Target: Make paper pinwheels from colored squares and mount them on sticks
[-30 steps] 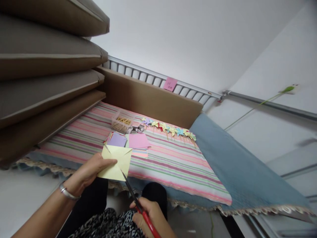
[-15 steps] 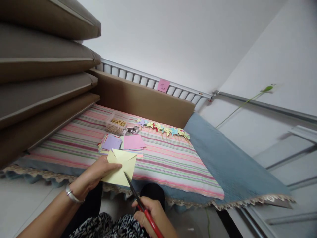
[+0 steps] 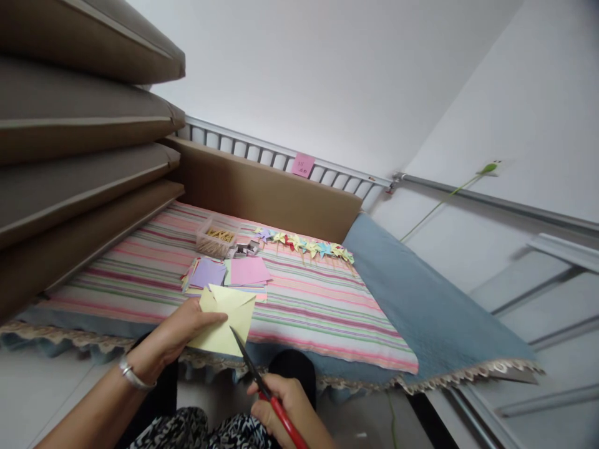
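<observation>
Fingers of left hand (image 3: 187, 329) pinching slit yellow paper (image 3: 215, 341); right hand (image 3: 299, 402) gripping red-handled scissors (image 3: 255, 375), blade tips pointing toward paper's middle.

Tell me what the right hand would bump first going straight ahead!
Probably the yellow paper: the scissors in the right hand point at it, tip overlapping it. Whether they touch is unclear.

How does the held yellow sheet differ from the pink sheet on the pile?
The left hand holds the yellow sheet; the pink sheet lies on other papers. The yellow sheet shows cuts at its upper corners; the pink sheet shows none. Both are paper.
</observation>
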`<state>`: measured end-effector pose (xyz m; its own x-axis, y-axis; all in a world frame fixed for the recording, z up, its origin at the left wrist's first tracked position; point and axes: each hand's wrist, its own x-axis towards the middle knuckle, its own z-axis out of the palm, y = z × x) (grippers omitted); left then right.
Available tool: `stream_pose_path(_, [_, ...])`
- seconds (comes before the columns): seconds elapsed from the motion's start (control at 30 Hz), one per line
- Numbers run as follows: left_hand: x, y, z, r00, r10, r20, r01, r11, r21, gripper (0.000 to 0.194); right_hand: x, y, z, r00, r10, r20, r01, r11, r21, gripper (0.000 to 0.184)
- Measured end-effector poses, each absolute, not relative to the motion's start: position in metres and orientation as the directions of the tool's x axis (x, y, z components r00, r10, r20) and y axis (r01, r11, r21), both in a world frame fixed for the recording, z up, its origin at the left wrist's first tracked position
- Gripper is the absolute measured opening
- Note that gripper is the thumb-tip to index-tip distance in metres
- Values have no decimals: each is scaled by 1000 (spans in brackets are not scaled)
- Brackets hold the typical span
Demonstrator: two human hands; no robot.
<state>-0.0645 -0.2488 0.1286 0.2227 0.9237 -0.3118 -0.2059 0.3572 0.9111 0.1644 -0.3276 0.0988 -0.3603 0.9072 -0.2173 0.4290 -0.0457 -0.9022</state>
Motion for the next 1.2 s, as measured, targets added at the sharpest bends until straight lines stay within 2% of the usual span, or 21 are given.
stream_pose_path(0.23, [-63, -254, 134, 216, 924, -315, -190, 356, 915, 37, 161, -329, 93, -312, 917, -250, 463, -84, -883, 19])
stream_pose_path(0.5, [-65, -251, 127, 246, 926, -287, -192, 337, 922, 39, 163, -331, 106, -326, 930, -168, 550, 42, -834, 21])
stream_pose_path(0.6, [-73, -246, 124, 213, 933, -290, -172, 328, 929, 38, 174, -335, 105, -391, 896, -212, 558, 48, -829, 26])
stream_pose_path(0.7, [-78, -245, 120, 192, 936, -296, -119, 321, 940, 32, 189, -334, 97, -408, 897, -173, 524, 75, -848, 29])
stream_pose_path(0.8, [-70, -250, 109, 247, 922, -298, -36, 316, 948, 23, 197, -323, 89, -283, 958, -52, 468, 90, -879, 42])
stream_pose_path(0.93, [-43, -263, 89, 379, 869, -317, 101, 302, 948, 18, 183, -302, 88, -153, 985, 75, 385, 129, -914, 46])
stream_pose_path(1.07, [-24, -270, 78, 472, 835, -284, 108, 265, 958, 26, 162, -292, 96, -206, 977, 53, 311, 116, -943, 44])
stream_pose_path(1.2, [-29, -265, 78, 492, 825, -277, 46, 293, 955, 23, 154, -289, 95, -166, 986, 13, 207, 48, -977, 39])
